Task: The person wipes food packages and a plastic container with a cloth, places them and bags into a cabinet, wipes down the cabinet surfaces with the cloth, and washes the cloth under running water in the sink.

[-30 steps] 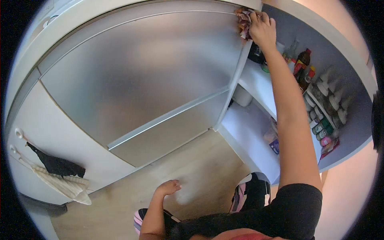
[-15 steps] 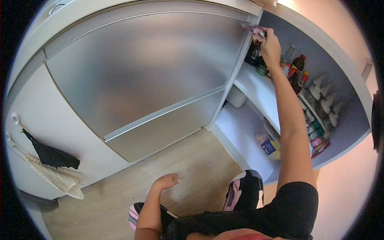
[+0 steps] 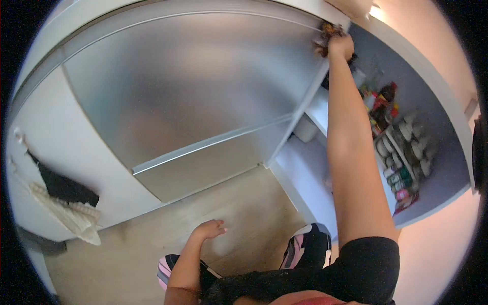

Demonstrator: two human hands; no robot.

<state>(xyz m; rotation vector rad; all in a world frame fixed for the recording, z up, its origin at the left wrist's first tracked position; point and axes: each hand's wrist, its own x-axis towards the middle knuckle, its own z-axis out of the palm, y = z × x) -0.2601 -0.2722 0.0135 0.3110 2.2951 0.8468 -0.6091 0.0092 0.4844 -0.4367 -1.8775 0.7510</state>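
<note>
My right hand (image 3: 341, 47) is closed on a crumpled brown and purplish cloth (image 3: 326, 39) at the top right corner of the frosted metallic appliance door (image 3: 203, 86). The cloth lies against the door's edge, beside the open shelf unit. My left hand (image 3: 209, 230) hangs low over the floor with its fingers apart and nothing in it.
Right of the door, a curved shelf unit (image 3: 442, 119) holds sauce bottles (image 3: 381, 104) and several jars (image 3: 399, 178). A white container (image 3: 306, 129) stands on the lower shelf. A black cloth (image 3: 68, 185) and a cream cloth (image 3: 66, 213) hang on hooks at left.
My right hand first moved down along the door's edge with the cloth, then back up to the corner. My left hand stays low. The view has shifted slightly.
</note>
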